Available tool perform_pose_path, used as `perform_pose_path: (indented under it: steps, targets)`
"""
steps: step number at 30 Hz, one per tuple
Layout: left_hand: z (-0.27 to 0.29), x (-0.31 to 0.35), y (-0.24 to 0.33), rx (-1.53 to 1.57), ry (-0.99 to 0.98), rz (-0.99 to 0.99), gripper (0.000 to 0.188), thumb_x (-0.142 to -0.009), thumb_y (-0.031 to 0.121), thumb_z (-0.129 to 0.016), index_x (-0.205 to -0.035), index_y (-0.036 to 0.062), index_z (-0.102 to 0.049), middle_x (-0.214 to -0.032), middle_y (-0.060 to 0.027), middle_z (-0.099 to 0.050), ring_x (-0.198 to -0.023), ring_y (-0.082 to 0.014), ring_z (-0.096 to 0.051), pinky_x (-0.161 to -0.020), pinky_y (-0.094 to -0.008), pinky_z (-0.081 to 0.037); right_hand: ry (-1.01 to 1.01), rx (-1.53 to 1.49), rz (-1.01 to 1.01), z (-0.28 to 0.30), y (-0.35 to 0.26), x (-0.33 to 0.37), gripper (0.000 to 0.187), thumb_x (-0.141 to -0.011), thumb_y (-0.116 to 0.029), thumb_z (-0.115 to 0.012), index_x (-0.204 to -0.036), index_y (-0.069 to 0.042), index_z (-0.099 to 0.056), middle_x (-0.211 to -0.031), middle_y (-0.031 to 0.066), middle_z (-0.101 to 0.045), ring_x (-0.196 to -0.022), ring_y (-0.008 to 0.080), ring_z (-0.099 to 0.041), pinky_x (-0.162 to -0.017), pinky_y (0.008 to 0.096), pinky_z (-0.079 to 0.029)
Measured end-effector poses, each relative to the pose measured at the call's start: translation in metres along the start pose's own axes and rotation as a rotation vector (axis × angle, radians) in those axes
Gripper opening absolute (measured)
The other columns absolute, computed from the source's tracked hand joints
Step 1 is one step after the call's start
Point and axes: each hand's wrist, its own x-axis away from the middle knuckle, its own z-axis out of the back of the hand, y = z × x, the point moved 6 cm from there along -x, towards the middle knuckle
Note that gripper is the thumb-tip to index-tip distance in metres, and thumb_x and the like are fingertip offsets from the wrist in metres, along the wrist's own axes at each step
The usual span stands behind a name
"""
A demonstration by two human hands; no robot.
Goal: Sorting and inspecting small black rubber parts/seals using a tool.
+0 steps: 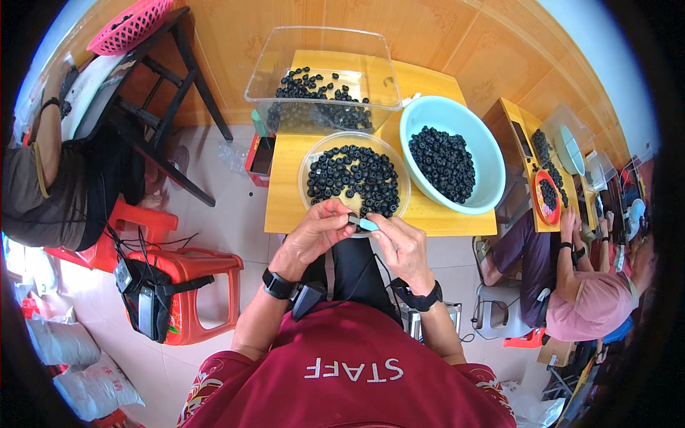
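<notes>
My left hand (321, 232) is closed in a pinch on a small black rubber-like ring (353, 217), partly hidden by the fingers. Closed around a small tool with a light blue handle (368, 225), my right hand (403, 248) brings its tip against the ring; the tip is too small to make out. Both hands meet over the near rim of a round clear tray (305, 158) that holds many black rings (357, 171). To its right, a pale blue basin (492, 171) contains a heap of similar black rings (442, 164).
Behind the tray, a clear plastic bin (321, 46) with more black rings stands on the yellow table (435, 225). A red stool (214, 292) bearing a black bag (151, 303) is at left. Co-workers sit on both sides, one in a pink shirt (592, 307).
</notes>
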Motion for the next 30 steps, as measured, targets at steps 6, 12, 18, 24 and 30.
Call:
perform_pose_path:
  steps: [6, 12, 18, 24, 30]
  targets:
    - [-0.026, 0.014, 0.007, -0.048, -0.164, 0.035, 0.012, -0.078, 0.006, -0.064, -0.087, 0.0058, -0.056, -0.088, -0.0080, -0.061, -0.073, -0.0142, -0.057, -0.067, -0.0242, -0.047, 0.030, 0.123, -0.196, 0.009, 0.040, 0.005, 0.017, -0.082, -0.014, -0.056, -0.095, -0.006, -0.064, -0.073, 0.0130, -0.061, -0.061, 0.0310, -0.058, -0.051, 0.0362, -0.044]
    - [-0.018, 0.008, 0.005, -0.049, -0.091, 0.023, 0.013, -0.078, 0.004, -0.064, -0.087, 0.0056, -0.054, -0.088, -0.0064, -0.060, -0.074, -0.0135, -0.057, -0.069, -0.0245, -0.048, 0.009, -0.274, -0.286, 0.004, 0.016, -0.001, 0.023, -0.078, -0.008, -0.062, -0.099, 0.000, -0.062, -0.079, 0.0122, -0.064, -0.066, 0.0177, -0.060, -0.056, 0.0280, -0.045]
    - [-0.021, 0.008, 0.006, -0.110, -0.040, 0.024, 0.018, -0.078, 0.002, -0.064, -0.090, 0.0056, -0.051, -0.087, -0.0058, -0.060, -0.073, -0.0129, -0.059, -0.069, -0.0233, -0.049, -0.088, -0.585, -0.335, -0.007, 0.002, -0.007, 0.024, -0.075, -0.006, -0.067, -0.098, -0.001, -0.063, -0.076, 0.0061, -0.061, -0.066, 0.0088, -0.055, -0.058, 0.0214, -0.043]
    - [-0.013, 0.010, 0.000, -0.245, -0.033, 0.055, 0.020, -0.078, 0.001, -0.063, -0.090, 0.0059, -0.048, -0.086, -0.0054, -0.059, -0.072, -0.0125, -0.059, -0.068, -0.0227, -0.049, -0.146, -1.048, -0.545, -0.032, 0.002, -0.002, 0.011, -0.078, -0.002, -0.063, -0.087, 0.002, -0.061, -0.078, 0.0072, -0.062, -0.069, 0.0112, -0.060, -0.065, 0.0213, -0.046]
    - [-0.022, 0.018, -0.001, -0.169, -0.086, 0.118, 0.018, -0.078, 0.001, -0.063, -0.088, 0.0062, -0.049, -0.084, -0.0044, -0.059, -0.072, -0.0122, -0.060, -0.067, -0.0223, -0.050, -0.247, -1.063, -0.656, -0.030, 0.004, 0.004, 0.011, -0.079, -0.004, -0.063, -0.088, 0.000, -0.060, -0.075, 0.0045, -0.061, -0.064, 0.0084, -0.056, -0.061, 0.0196, -0.044]
